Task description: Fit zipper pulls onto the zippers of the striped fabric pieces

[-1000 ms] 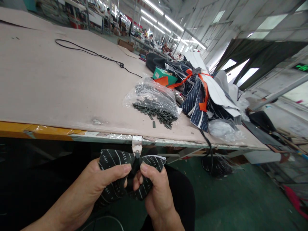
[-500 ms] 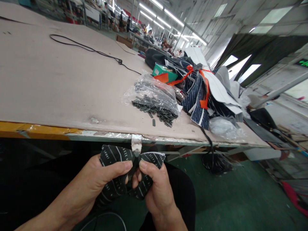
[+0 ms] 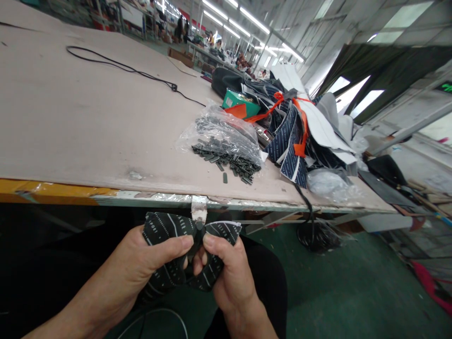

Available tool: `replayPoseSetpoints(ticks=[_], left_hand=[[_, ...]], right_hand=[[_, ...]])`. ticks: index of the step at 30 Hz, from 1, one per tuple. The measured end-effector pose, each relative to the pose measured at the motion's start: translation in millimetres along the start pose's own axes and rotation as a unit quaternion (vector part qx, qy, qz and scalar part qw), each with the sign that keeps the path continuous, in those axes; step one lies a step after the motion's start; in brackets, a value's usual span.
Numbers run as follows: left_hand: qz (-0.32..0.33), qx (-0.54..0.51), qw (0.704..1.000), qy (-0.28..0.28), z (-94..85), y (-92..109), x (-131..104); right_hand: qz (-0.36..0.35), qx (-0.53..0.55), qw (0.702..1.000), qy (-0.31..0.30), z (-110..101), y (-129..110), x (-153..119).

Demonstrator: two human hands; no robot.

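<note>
A dark fabric piece (image 3: 164,229) with white printed lettering and stripes is bunched between my two hands, just below the table's front edge. My left hand (image 3: 155,256) is closed on its left side, thumb pressed on top. On the other side, my right hand (image 3: 229,263) pinches the cloth, its thumb close to the left one. Between the thumbs, the middle of the cloth is pushed against a small dark knob at the lower end of a whitish metal bracket (image 3: 199,208) fixed to the table edge. Fingers under the cloth are partly hidden.
On the table (image 3: 88,127), small dark strips (image 3: 229,162) spill from a clear plastic bag (image 3: 222,125). Behind are a green box (image 3: 240,102) and striped fabric pieces (image 3: 291,141) tied with an orange band (image 3: 301,132). A black cord (image 3: 123,67) lies at the left.
My hands keep the same grip on the fabric at the bracket. The whole view has shifted slightly; nothing else has visibly moved.
</note>
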State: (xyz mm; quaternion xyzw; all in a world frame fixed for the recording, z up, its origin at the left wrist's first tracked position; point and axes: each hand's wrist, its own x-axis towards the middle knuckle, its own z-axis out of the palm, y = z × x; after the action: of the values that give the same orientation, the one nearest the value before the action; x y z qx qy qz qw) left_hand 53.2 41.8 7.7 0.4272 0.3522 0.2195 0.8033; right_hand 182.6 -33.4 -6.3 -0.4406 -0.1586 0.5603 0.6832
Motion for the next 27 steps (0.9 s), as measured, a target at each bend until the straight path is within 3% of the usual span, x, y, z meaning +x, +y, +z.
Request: replayPoseSetpoints(ticks=[15,27], left_hand=[[0.012,0.014,1.0,0.013,4.2,6.6,0.5],[0.024,0.012,1.0,-0.01,3.5,5.9,1.2]], right_hand=[[0.009,-0.015,1.0,-0.013,-0.5,-2.9,1.3],[0.02,-0.018,1.0,-0.013,-1.1,-4.0,2.9]])
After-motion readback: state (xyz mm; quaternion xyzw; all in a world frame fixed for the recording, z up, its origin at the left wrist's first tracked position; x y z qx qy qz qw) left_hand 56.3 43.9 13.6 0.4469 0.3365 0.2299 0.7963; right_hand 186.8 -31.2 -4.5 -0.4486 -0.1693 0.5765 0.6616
